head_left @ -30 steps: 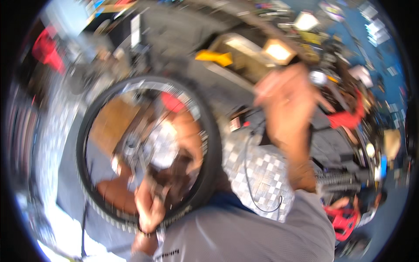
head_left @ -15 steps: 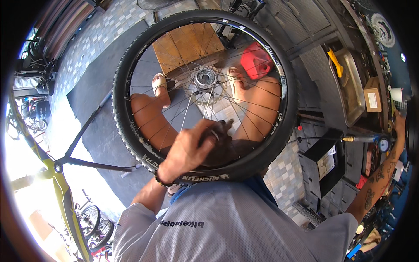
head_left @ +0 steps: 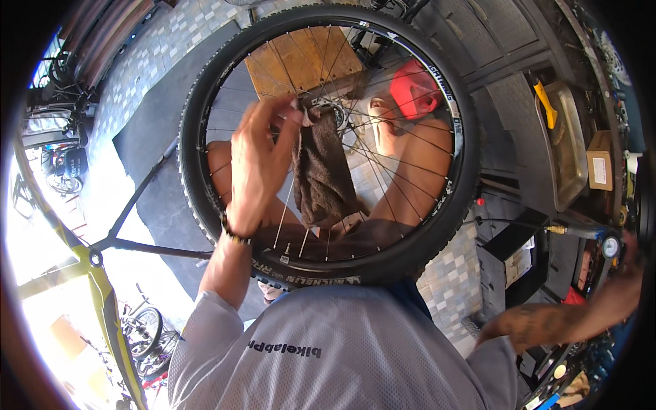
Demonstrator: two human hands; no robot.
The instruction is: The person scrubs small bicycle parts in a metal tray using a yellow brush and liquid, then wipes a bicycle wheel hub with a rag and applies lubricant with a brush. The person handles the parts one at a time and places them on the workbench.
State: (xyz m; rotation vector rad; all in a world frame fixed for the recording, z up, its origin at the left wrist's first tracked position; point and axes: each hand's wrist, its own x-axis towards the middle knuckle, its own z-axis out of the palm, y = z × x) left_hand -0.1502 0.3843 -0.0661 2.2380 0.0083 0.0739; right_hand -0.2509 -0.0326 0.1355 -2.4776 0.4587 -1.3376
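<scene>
A bicycle wheel with a knobbly black tire (head_left: pixel 467 171) rests across my lap, its spokes facing up. My left hand (head_left: pixel 260 157) is over the spokes, left of the hub (head_left: pixel 339 117). Its thumb and fingers pinch the top end of a dark brown rag (head_left: pixel 324 171), which hangs down over the spokes and covers part of the hub. Out at the far right, my right hand (head_left: pixel 625 263) is smeared by motion near the bench. It is close to a round pressure gauge (head_left: pixel 610 247), and its fingers cannot be made out.
Beyond the wheel stands a wooden block (head_left: pixel 301 61), with a red plastic container (head_left: pixel 415 90) beside my foot. A metal tray (head_left: pixel 570 157), a yellow-handled tool (head_left: pixel 545 102) and a small cardboard box (head_left: pixel 600 164) lie on the right. A yellow-green bike frame (head_left: pixel 104 294) stands at left.
My left hand has moved away from me toward the hub, and the bunched rag now hangs stretched out. My right hand has drawn back along the bench toward me.
</scene>
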